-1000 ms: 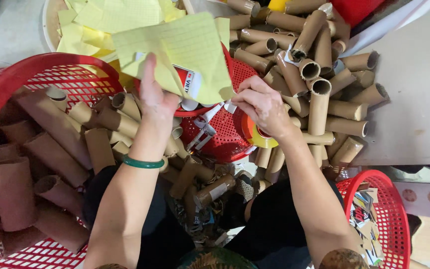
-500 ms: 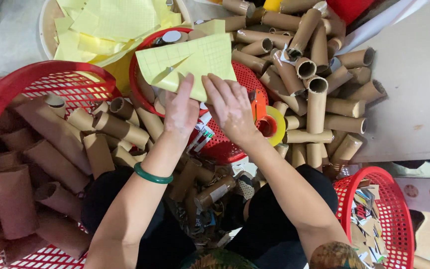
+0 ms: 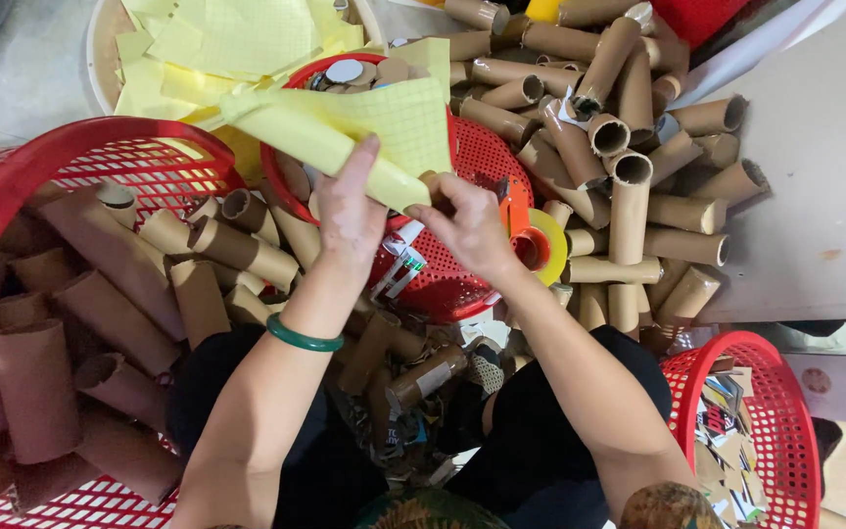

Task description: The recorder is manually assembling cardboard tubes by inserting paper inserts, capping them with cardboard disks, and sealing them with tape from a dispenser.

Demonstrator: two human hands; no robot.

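Yellow sheet [image 3: 364, 132] sits pinched in both my hands above the small red basket [image 3: 472, 162]. At far left the big red basket [image 3: 12, 167] holds brown cardboard tubes [image 3: 110, 304], on a pale floor [image 3: 31, 69]. My left hand [image 3: 350, 211] fingers clench the sheet's lower edge; half a second ago it lay flat, now it is folded over, long axis running left to right, tilting down rightward. My right hand [image 3: 472, 230] fingers grip its right end, beside more tubes [image 3: 629, 196] and a grey desk [image 3: 824, 176].

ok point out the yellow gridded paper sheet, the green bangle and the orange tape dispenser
yellow gridded paper sheet [image 3: 399, 122], head view, flat upper part
green bangle [image 3: 304, 340], head view, band on left wrist
orange tape dispenser [image 3: 531, 240], head view, the tape roll's hub
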